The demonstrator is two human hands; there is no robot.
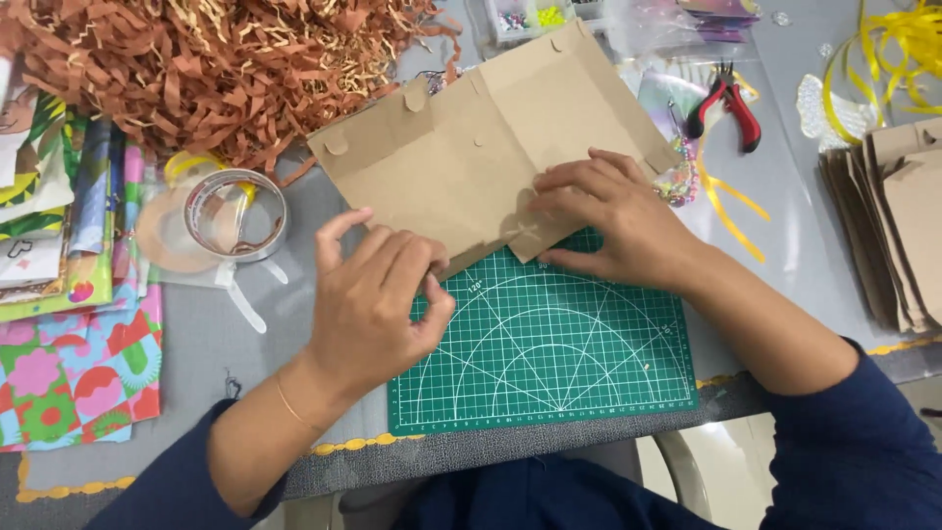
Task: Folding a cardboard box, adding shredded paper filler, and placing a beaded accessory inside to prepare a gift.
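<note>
Folding step: left hand (378, 299) fingers pinch flat kraft box blank (481, 162) edge; right hand (608, 221) fingers spread, pressing blank onto green cutting mat (549, 344). Next likely: crease firmly.

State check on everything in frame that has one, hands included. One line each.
Brown card box blank: unfolded, lying flat, near edge over the mat.
Left hand: fingers pinching the blank's near edge.
Right hand: pressed flat on the blank.
Green cutting mat: flat, mostly uncovered.
Tape roll: lying flat, loose end out.
Red-handled pliers: lying unused, handles apart.
Stack of brown blanks: flat, piled.
</note>
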